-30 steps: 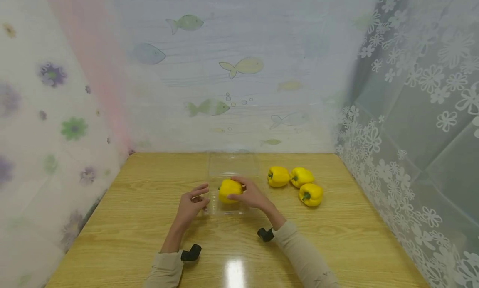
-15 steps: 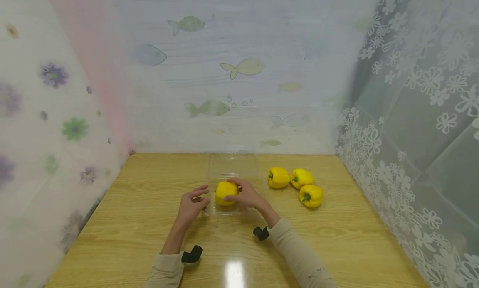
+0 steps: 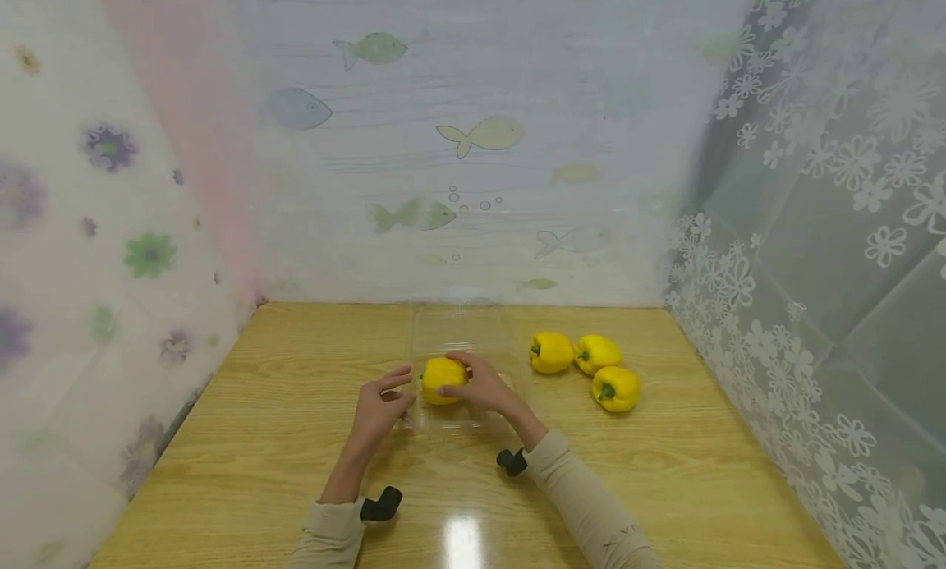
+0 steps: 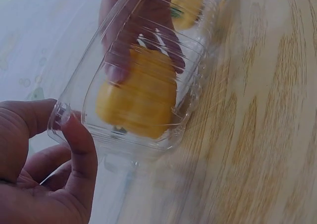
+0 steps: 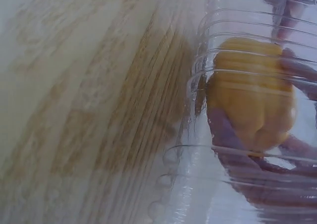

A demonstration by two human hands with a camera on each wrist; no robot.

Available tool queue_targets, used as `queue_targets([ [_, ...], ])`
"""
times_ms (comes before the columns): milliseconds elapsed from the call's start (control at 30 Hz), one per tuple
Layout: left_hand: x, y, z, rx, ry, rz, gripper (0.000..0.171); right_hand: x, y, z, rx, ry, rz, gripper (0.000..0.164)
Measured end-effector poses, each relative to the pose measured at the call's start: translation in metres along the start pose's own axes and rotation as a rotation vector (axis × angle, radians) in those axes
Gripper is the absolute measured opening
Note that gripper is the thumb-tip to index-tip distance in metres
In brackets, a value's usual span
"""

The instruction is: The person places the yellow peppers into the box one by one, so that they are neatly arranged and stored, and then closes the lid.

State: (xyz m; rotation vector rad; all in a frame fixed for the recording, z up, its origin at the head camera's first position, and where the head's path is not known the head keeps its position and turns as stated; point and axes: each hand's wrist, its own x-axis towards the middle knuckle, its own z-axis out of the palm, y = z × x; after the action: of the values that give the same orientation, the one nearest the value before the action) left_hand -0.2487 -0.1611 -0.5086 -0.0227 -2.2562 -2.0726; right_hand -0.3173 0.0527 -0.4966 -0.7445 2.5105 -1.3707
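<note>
Yellow pepper (image 3: pixel 443 380) held inside the clear container (image 3: pixel 473 421)

Placing looks like the step in hand: the right hand (image 3: pixel 482 383) has its grip closed round the pepper, at the container's nine o'clock side, while the left hand (image 3: pixel 378 406) pinches the container's edge near eight o'clock. The next move seems to call for a gentle release with that edge steadied. The pepper is blocky and glossy, stem towards nine o'clock. Three more peppers (image 3: pixel 598 354) lie on the counter (image 3: pixel 702 470), towards three o'clock.
</note>
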Motion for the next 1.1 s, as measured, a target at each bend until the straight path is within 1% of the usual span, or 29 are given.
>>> queue_targets([
  [133, 0.0, 0.0, 0.002, 0.051, 0.011, 0.022, 0.043, 0.0, 0.001, 0.001, 0.0, 0.003, -0.007, 0.071],
  [300, -0.001, 0.001, 0.005, 0.123, 0.029, 0.026, 0.042, 0.0, 0.005, 0.002, -0.01, 0.012, -0.014, 0.069],
  [333, -0.004, 0.006, 0.006, 0.13, 0.027, 0.026, 0.042, 0.0, 0.005, 0.003, -0.004, 0.013, -0.012, 0.069],
  [367, -0.004, 0.006, 0.006, 0.141, 0.03, 0.031, 0.042, 0.0, 0.006, 0.003, -0.002, 0.013, -0.01, 0.069],
  [533, -0.004, 0.004, 0.006, 0.155, 0.032, 0.038, 0.042, 0.001, 0.005, 0.005, 0.013, 0.003, 0.002, 0.07],
  [567, -0.002, -0.001, 0.006, 0.159, 0.036, 0.044, 0.042, 0.001, 0.005, 0.005, 0.014, 0.001, 0.004, 0.07],
  [700, -0.003, -0.001, 0.006, 0.151, 0.037, 0.045, 0.04, 0.001, 0.005, 0.007, 0.032, 0.0, 0.008, 0.071],
  [900, -0.003, -0.001, 0.004, 0.179, 0.016, 0.059, 0.039, 0.002, 0.008, 0.01, 0.061, 0.003, 0.011, 0.071],
  [1000, -0.002, -0.002, 0.001, 0.2, -0.006, 0.07, 0.039, 0.003, 0.009, 0.01, 0.059, 0.001, 0.003, 0.071],
  [1100, -0.001, -0.004, -0.003, 0.188, -0.04, 0.08, 0.039, 0.003, 0.009, 0.01, 0.057, -0.005, 0.006, 0.071],
])
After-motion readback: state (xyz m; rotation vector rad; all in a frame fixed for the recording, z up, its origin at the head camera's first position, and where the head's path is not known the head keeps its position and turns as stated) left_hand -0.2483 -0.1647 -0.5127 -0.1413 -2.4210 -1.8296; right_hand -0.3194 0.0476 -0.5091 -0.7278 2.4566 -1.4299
